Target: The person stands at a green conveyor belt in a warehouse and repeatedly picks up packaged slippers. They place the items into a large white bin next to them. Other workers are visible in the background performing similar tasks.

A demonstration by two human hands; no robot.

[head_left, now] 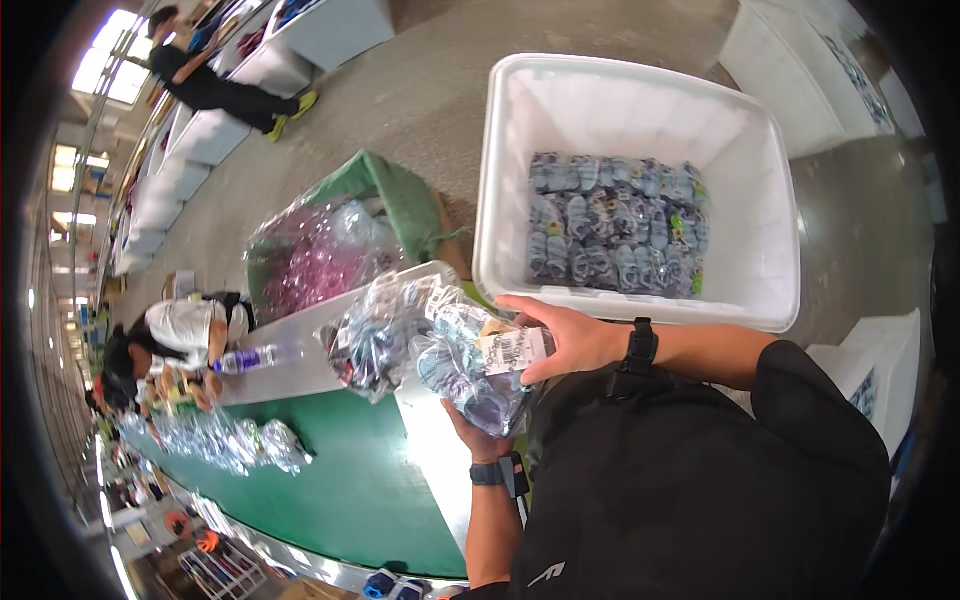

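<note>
My two hands hold a clear plastic bag of blue-grey shoes (pixel 455 375), which look like sandals, above the end of a green-topped conveyor table (pixel 350 480). My right hand (pixel 570 340) grips the bag's upper side by a white label with a barcode (pixel 514 352), thumb and fingers around its edge. From below, my left hand (pixel 478 435) supports the bag, its fingers partly hidden under it. Touching this bag on its left, another clear bag of dark and multicoloured shoes (pixel 370 345) lies at the metal ledge.
A large white bin (pixel 640 312) with rows of bagged grey-blue shoes (pixel 615 225) stands beyond my right arm. A green-lined box (pixel 385 185) holds plastic wrap. More bags (pixel 230 440) and a bottle (pixel 250 358) lie leftward, near a seated co-worker (pixel 180 335). Another person (pixel 205 80) stands farther off.
</note>
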